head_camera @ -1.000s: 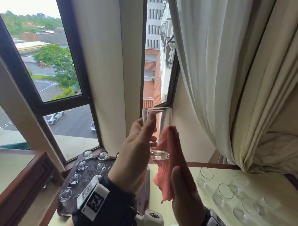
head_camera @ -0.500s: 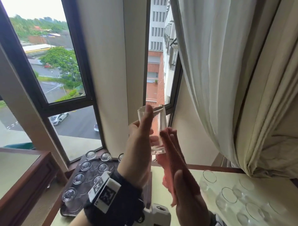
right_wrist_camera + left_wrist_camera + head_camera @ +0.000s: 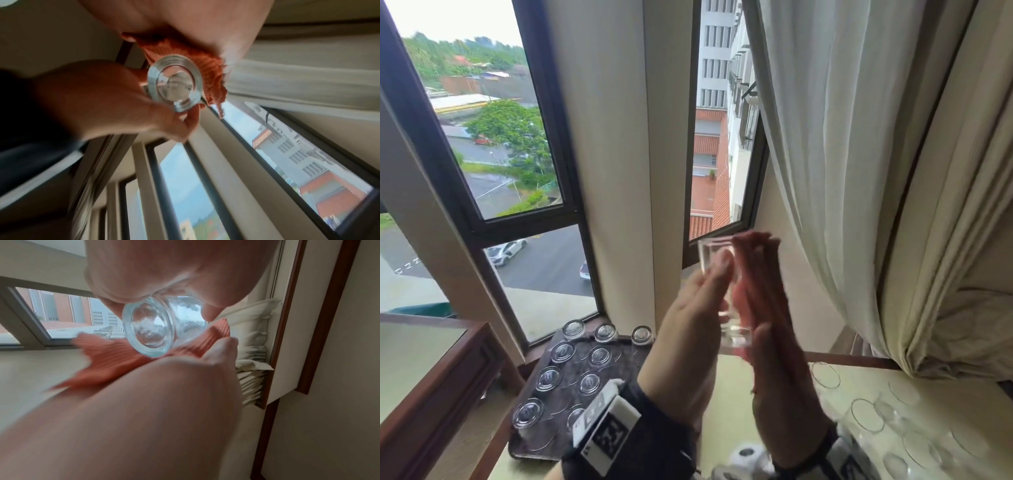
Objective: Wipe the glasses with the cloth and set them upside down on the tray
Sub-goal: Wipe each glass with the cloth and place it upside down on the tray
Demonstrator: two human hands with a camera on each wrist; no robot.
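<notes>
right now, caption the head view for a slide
Left hand holds a glass while right hand presses a cloth against it.

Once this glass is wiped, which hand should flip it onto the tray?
Left, probably. The left hand already grips the glass, and the tray of upturned glasses lies on its side. The right hand only presses the cloth against the glass and would have to cross over.
</notes>
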